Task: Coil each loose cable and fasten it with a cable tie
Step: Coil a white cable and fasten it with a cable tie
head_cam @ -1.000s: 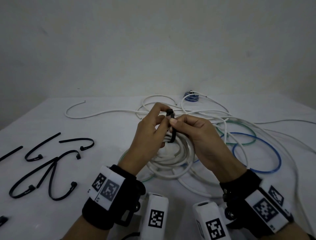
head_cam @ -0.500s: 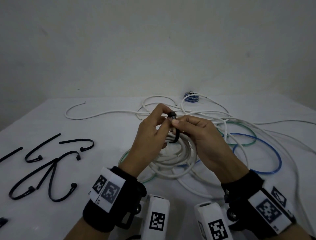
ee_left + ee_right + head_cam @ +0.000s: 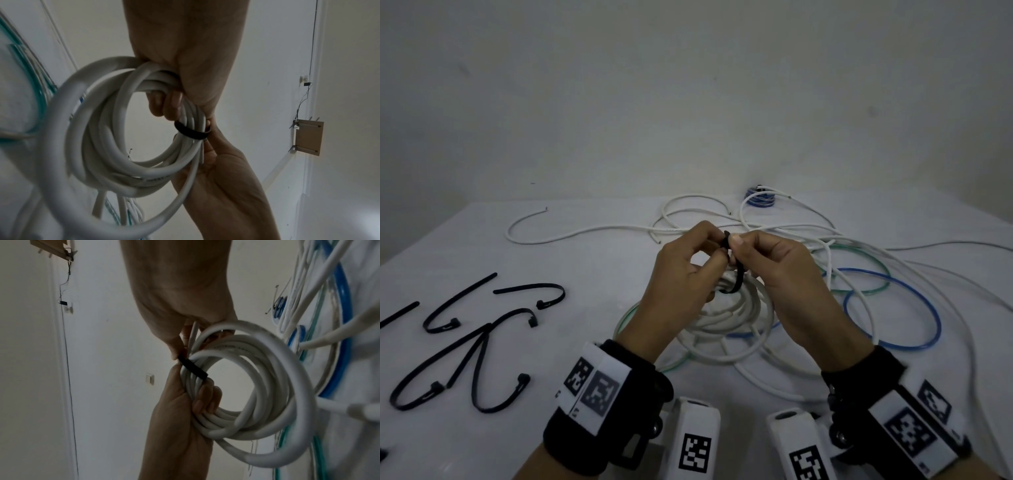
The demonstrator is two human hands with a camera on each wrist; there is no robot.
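A white cable coil [image 3: 726, 322] hangs between both hands above the table, and a black cable tie [image 3: 736, 274] is looped round its strands. My left hand [image 3: 714, 245] grips the bundle with its fingers [image 3: 164, 104] curled through the coil, just beside the cable tie [image 3: 191, 131]. Its thumb and forefinger meet the tie's head. My right hand [image 3: 739, 246] pinches the upper end of the cable tie [image 3: 193, 368] at the top of the white cable coil [image 3: 257, 386]. The fingertips hide the tie's head.
Several spare black cable ties [image 3: 479, 342] lie at the left on the white table [image 3: 551, 428]. Loose white cables [image 3: 585, 233], a blue cable loop [image 3: 893, 308] and a green cable [image 3: 859, 267] sprawl under and right of the hands. A small blue coil [image 3: 760, 198] sits by the wall.
Both hands keep their hold on the coil and the tie. The fingertips have shifted slightly at the tie's head, and the hands sit a touch further right.
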